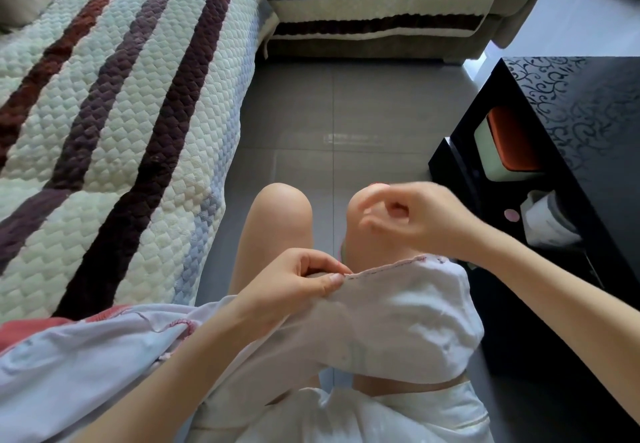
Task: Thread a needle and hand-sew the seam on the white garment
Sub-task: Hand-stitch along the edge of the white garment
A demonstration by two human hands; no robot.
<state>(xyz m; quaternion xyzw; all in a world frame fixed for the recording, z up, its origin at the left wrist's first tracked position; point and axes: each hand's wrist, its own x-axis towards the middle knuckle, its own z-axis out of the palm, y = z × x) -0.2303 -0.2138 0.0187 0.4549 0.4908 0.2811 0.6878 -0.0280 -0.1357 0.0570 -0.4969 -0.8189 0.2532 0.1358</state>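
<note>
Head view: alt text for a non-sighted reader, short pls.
Seated person's left hand pinches the pink-stitched edge of a white garment on their lap; the right hand hovers above a knee, fingers curled, anything held too small to see. Striped sofa at left, black table at right.

Single head-worn wide-angle view here, tipped forward and steeply down over the knees [284, 207], left hand [294, 281] and right hand [415, 220] close under the lens at lower centre. Sofa [121, 113] fills upper left, table [588, 113] the right edge.
</note>
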